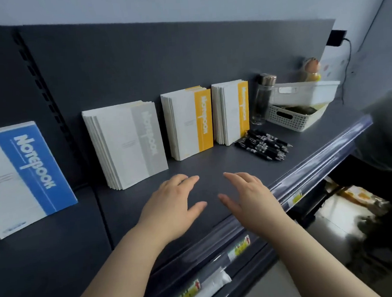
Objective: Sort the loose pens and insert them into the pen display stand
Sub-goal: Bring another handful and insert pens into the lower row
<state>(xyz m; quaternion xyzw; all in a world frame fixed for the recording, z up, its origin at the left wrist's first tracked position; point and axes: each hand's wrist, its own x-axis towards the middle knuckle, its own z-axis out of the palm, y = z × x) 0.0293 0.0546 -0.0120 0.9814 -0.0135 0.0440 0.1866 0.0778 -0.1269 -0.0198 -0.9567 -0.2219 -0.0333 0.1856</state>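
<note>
Pens (265, 145), black with white print, lie bunched well beyond and right of left hand (171, 205) and right hand (251, 197), both spread, holding nothing.

- Black pens (264, 144) with white print, right of the hands
- Blue-banded notebook (24, 175) far left
- Yellow-banded notebooks (189, 123)
- White lattice-patterned basket (294, 117)

You're working in dim, cool light. Glare streaking along clear price rail (324, 159). Wide lens bending back panel (162, 58) at edges. Dark blurred shape (389, 132) smearing at your right; lower-right corner going soft.
</note>
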